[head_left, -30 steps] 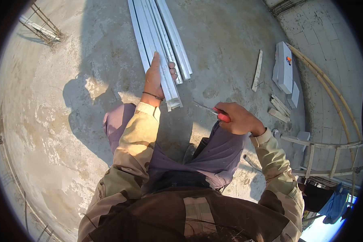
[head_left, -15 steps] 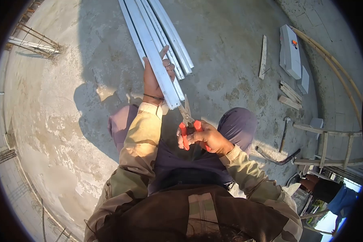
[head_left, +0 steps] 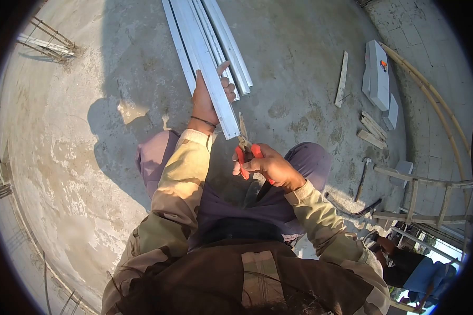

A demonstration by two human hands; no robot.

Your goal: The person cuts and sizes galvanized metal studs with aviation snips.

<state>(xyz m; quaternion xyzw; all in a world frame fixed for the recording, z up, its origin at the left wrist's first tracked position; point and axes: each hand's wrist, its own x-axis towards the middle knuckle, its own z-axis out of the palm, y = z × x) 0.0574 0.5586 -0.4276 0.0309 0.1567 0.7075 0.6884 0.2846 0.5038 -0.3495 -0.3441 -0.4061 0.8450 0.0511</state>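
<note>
My left hand (head_left: 207, 101) is wrapped from beneath around a long metal channel (head_left: 214, 94), its thumb and fingers showing on either side. The near end of that channel points toward my lap. Red-handled tin snips (head_left: 244, 152) sit in my right hand (head_left: 274, 167), with fingers curled around the grips. Their metal blades are at the channel's near end, overlapping its corner in this view. Several more metal channels (head_left: 240, 73) lie side by side on the concrete floor beyond my left hand.
White blocks (head_left: 377, 76) lie at the right, near wood scraps (head_left: 373, 128) and a thin wooden strip (head_left: 342, 79). A hammer (head_left: 362, 178) and a wooden ladder (head_left: 431, 181) are closer. Rebar (head_left: 50, 39) sticks out at the upper left. Another person (head_left: 418, 268) is at the lower right.
The snips have shifted up slightly, and their blades and handles look closer together. The held channel's near end has moved slightly right. The other person at lower right has shifted.
</note>
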